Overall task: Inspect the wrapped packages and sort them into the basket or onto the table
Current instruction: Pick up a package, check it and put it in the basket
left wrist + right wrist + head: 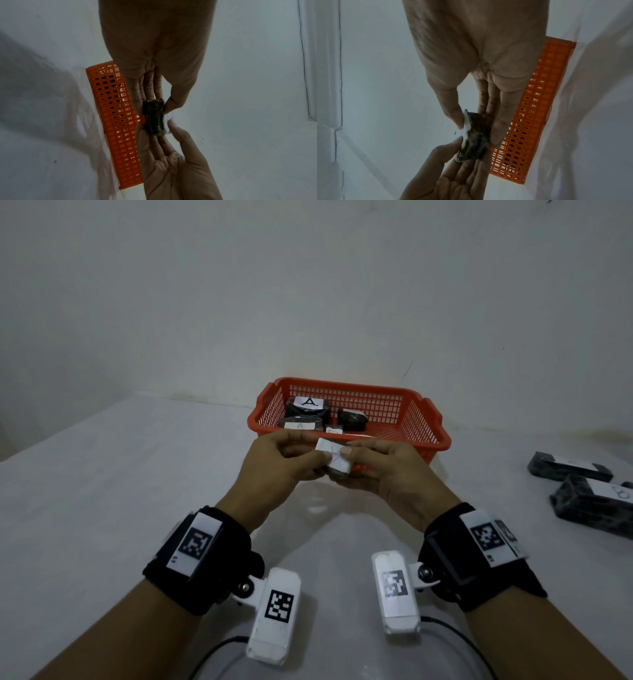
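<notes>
A small dark wrapped package (335, 461) with a white paper label is held above the table in front of the red basket (424, 436). My left hand (284, 460) pinches its left end between thumb and fingers. My right hand (383, 470) pinches its right end the same way. The left wrist view shows the package (154, 116) edge-on between both hands, thumbs on one face, fingers on the other. In the right wrist view the package (473, 136) shows its white label on the thumb side. The orange-red basket (118, 121) (539, 108) stands just behind.
Several dark wrapped packages lie in the basket, one labelled A (310, 405). Two more dark packages (568, 469) (596, 505) lie on the white table (120, 491) at the right. A pale wall rises behind the basket. Cables run near the front edge.
</notes>
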